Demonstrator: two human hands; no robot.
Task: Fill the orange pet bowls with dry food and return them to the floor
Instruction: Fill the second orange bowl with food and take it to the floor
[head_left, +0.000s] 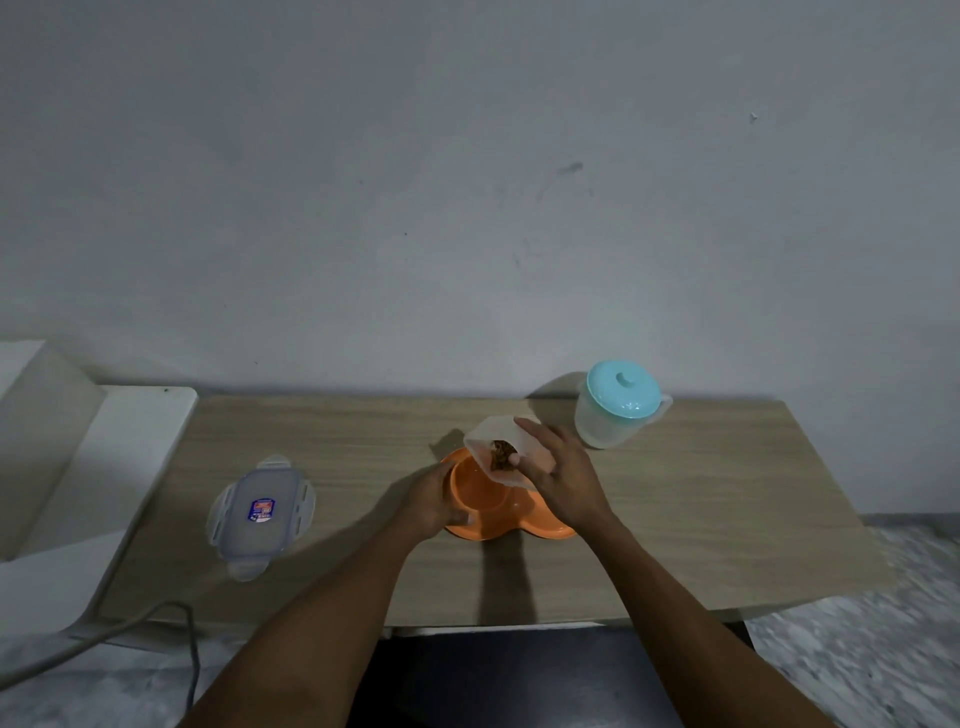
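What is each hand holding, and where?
Right hand holds the tilted clear food container by its side wall; left hand steadies the orange pet bowl at its left rim.

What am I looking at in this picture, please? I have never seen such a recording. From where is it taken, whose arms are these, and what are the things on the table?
There is no machine here. A person wears a camera on the head, so the one picture looks forward and down over that person's own two bare arms.

On the light wooden table lies an orange plastic double pet bowl. The left hand steadies its rim. The right hand holds a clear plastic food container tilted over the bowl; brown dry food sits at its mouth. The bowl compartment under it looks empty.

To the left lies the clear snap-lock lid with a blue label, flat on the table. At the back right stands a translucent jug with a light blue lid, closed.
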